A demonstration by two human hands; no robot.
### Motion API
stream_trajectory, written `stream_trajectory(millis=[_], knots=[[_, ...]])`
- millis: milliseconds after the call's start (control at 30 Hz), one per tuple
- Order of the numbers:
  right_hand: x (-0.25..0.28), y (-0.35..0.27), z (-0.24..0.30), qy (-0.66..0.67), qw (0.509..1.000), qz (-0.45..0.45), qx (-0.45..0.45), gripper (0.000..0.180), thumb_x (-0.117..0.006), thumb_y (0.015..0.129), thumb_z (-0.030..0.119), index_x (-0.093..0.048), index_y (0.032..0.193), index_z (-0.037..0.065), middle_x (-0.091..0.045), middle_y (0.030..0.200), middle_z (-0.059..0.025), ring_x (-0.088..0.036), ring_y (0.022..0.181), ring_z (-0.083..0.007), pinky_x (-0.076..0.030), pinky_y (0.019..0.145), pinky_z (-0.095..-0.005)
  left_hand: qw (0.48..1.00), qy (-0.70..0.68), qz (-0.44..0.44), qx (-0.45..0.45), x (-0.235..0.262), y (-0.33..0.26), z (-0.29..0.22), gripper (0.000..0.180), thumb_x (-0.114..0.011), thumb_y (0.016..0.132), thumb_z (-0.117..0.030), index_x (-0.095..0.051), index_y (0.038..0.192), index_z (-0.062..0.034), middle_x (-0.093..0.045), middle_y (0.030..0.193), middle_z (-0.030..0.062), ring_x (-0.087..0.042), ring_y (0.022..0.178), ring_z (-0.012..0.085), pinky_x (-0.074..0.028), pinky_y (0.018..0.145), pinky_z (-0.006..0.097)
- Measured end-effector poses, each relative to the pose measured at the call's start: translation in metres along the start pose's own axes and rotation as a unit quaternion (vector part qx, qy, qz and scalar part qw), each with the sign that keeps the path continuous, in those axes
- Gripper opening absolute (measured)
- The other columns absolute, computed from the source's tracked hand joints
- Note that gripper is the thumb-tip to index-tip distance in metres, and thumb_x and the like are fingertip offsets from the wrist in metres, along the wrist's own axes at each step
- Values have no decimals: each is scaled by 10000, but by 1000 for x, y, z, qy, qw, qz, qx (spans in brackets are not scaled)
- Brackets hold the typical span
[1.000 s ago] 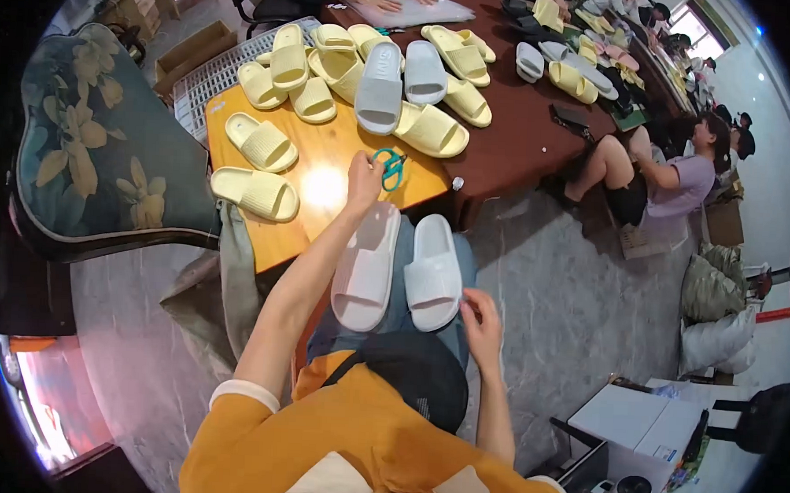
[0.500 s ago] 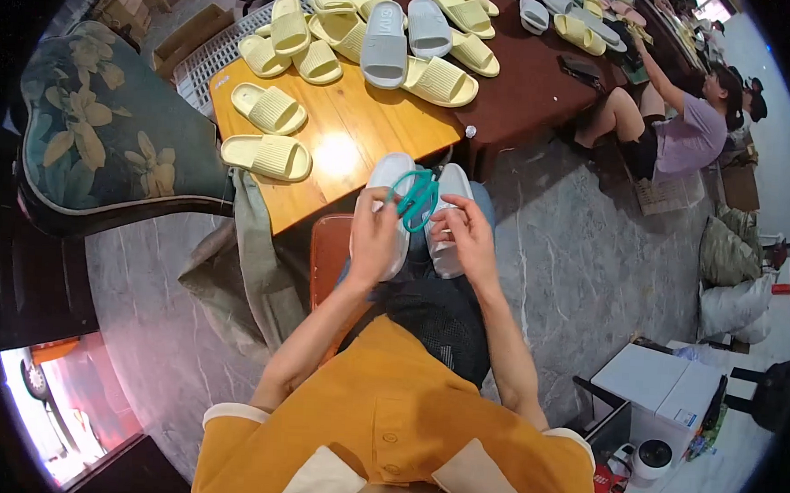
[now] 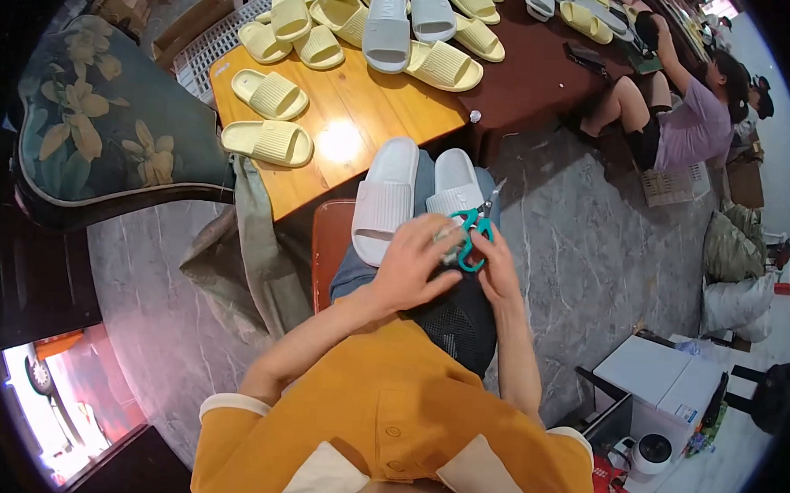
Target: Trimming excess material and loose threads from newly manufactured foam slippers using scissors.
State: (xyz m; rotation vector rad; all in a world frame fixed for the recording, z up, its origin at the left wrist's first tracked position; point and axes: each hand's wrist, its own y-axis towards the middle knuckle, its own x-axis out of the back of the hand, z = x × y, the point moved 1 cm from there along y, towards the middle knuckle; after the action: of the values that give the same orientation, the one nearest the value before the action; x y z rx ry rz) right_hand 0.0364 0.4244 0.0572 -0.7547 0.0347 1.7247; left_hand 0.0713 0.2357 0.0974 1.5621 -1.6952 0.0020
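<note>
Two pale grey-white slide slippers lie on my lap, the left slipper (image 3: 383, 212) in full view and the right slipper (image 3: 455, 180) partly covered by my hands. Scissors (image 3: 472, 225) with teal handles are over the right slipper, blades pointing up and to the right. My right hand (image 3: 498, 267) grips them by the handle loops. Beside the loops, my left hand (image 3: 416, 265) reaches across with its fingers stretched out and its thumb apart. Its fingertips are near the handles, and whether they touch is unclear.
Ahead stands a wooden table (image 3: 357, 113) with several yellow slippers (image 3: 267, 142) and a grey slipper (image 3: 387, 35). A brown-covered table (image 3: 525, 85) adjoins it. A floral chair (image 3: 109, 128) stands left. A co-worker (image 3: 696, 119) sits at far right. A white box (image 3: 641, 372) is right.
The scissors have moved right and closer to me, turning so their blades point up-right. My left hand has come off the left slipper and opened; my right hand now holds the scissors.
</note>
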Motion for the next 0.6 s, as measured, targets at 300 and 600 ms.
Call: stream_trajectory(millis=[300,600], knots=[[-11,-16,4,-477,862,-68,158,409,-550,989,215,-506,1335,0,-537,1096,-155,-560,958,-230,-440,863,-333,919,-234,13,317,-32,-19,-7,214,-601,949,-194,-543,1015,1,-572,667,123,-572,566,205,-446,541,343],[-1,-12,16,-393,916,10,76,572,-610,930,94,-411,1465,63,-627,982,-42,-581,903,-124,-467,832,-279,998,32,27,52,-40,-10,-12,250,-661,875,-216,-568,1041,-54,-634,823,124,-647,751,319,-522,648,409]])
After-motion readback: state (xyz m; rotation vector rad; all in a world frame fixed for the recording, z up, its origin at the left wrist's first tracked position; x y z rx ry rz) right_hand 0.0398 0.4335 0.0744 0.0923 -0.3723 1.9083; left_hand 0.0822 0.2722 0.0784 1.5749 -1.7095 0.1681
